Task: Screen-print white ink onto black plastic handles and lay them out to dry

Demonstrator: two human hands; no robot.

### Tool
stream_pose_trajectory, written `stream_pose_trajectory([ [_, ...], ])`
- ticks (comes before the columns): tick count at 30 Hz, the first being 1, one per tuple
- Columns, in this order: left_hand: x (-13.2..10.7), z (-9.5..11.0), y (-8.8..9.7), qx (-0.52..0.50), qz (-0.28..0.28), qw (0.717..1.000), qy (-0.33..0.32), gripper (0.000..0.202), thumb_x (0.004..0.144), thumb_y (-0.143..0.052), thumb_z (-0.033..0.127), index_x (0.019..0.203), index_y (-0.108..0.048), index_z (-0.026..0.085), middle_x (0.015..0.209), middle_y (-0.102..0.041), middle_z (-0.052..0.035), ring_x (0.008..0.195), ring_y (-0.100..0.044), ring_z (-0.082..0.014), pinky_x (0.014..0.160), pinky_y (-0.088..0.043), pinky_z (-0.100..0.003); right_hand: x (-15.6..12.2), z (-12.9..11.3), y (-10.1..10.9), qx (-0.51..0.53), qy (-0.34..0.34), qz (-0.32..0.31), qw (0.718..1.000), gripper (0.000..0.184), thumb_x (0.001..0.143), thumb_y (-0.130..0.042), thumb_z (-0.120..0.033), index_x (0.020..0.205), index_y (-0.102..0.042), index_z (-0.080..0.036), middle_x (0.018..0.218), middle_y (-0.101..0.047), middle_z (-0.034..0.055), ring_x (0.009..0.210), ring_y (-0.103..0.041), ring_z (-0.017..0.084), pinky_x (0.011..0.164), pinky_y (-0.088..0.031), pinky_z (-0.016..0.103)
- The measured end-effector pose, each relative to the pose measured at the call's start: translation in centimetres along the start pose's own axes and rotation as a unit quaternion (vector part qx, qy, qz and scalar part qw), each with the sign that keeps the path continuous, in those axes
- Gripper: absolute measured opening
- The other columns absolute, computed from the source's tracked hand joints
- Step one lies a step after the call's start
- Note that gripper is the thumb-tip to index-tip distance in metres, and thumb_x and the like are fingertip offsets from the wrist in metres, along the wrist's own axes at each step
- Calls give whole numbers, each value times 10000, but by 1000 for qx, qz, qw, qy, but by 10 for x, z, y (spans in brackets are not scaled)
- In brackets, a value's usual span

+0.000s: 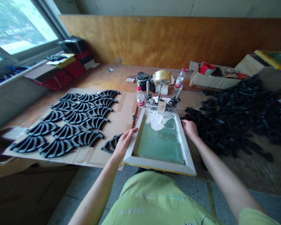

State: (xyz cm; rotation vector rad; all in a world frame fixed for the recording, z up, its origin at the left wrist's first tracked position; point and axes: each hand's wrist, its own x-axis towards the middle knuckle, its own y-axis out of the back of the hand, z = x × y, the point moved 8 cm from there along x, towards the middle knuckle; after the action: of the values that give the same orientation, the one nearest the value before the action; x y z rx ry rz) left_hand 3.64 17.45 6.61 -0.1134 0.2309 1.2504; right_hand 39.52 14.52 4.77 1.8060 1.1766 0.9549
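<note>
A white-framed printing screen (pixel 188 156) with green mesh is tilted up in front of me, hinged at its far end on clamps (pixel 174 100). White ink and a squeegee (pixel 161 110) rest at the far end of the mesh. My left hand (pixel 123 143) lies along the frame's left rail with fingers stretched out. At the right rail, my right hand (pixel 189 128) curls over the frame's edge. A black curved part (pixel 110 144) lies just left of my left hand.
Rows of black curved parts (pixel 70 122) lie on cardboard (pixel 121 118) at the left. A big heap of black parts (pixel 236 118) fills the right. Two bottles (pixel 140 97), ink tubs (pixel 142 80), a tape roll (pixel 162 77) and cardboard boxes (pixel 210 81) stand behind the screen.
</note>
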Motion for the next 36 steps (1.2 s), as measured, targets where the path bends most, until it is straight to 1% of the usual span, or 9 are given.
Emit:
stream_pose_trajectory([
  [4, 1, -60, -1, 4, 7, 998, 60, 747, 758, -652, 528, 1414, -456, 229, 808, -685, -12, 662, -615, -152, 595, -474, -232, 42, -51, 29, 13, 99, 114, 989, 540, 814, -650, -266, 1325, -518, -153, 1344, -508, 165, 1245, -465, 318, 1028, -393, 472],
  [6, 7, -77, -1, 22, 18, 997, 65, 766, 755, -647, 527, 1429, -430, 232, 761, -666, 7, 629, -606, -144, 568, -464, -225, 59, -94, 17, -3, 164, 92, 982, 605, 766, -717, -239, 1323, -498, -150, 1350, -475, 171, 1260, -430, 328, 1036, -378, 469],
  [9, 14, -91, 0, 43, 15, 997, 70, 741, 764, -631, 537, 1412, -453, 225, 775, -668, 4, 635, -609, -144, 563, -463, -223, 67, -128, -17, -51, 174, -13, 983, 359, 781, -687, -177, 1128, -600, -138, 1091, -617, 151, 1046, -552, 296, 904, -442, 404],
  [13, 14, -94, 1, 41, 17, 997, 59, 654, 779, -627, 525, 1347, -533, 215, 815, -686, -14, 725, -634, -163, 649, -488, -236, 30, -131, -42, -92, 186, -85, 974, 83, 844, -581, -159, 901, -640, -153, 896, -659, 116, 882, -582, 249, 771, -436, 337],
  [17, 11, -92, 1, 31, 27, 998, 47, 599, 783, -629, 507, 1301, -573, 211, 802, -697, -17, 764, -646, -175, 690, -495, -242, -18, -136, -36, -77, 319, -106, 939, 207, 857, -465, -70, 849, -641, -178, 871, -648, 82, 903, -566, 219, 735, -410, 299],
  [21, 12, -89, 0, 39, 20, 999, 29, 561, 802, -610, 497, 1284, -585, 210, 903, -712, -33, 866, -655, -186, 761, -498, -249, -21, -139, -27, -39, 377, -159, 912, 190, 840, -499, -81, 835, -644, -205, 842, -644, 42, 873, -567, 195, 707, -396, 277],
  [25, 13, -90, 1, 44, 17, 999, 23, 573, 801, -608, 506, 1283, -582, 197, 897, -707, -36, 855, -655, -187, 762, -501, -260, -12, -132, -28, -25, 313, -80, 946, 194, 861, -493, -90, 856, -655, -196, 866, -647, 55, 883, -560, 203, 740, -411, 292],
  [30, 12, -89, 0, 43, 13, 998, 34, 611, 802, -602, 520, 1313, -552, 188, 816, -690, -27, 755, -650, -182, 684, -506, -263, -44, -128, -36, 2, 364, -71, 929, 234, 890, -473, -104, 1001, -662, -185, 960, -657, 79, 948, -559, 214, 801, -446, 312],
  [36, 1, -54, 1, 25, -2, 997, 75, 694, 770, -647, 524, 1377, -499, 220, 805, -696, -16, 677, -633, -163, 582, -474, -228, 35, -129, -13, 7, 257, -48, 965, 385, 872, -624, -269, 1254, -576, -271, 1037, -608, 38, 908, -593, 197, 793, -464, 304],
])
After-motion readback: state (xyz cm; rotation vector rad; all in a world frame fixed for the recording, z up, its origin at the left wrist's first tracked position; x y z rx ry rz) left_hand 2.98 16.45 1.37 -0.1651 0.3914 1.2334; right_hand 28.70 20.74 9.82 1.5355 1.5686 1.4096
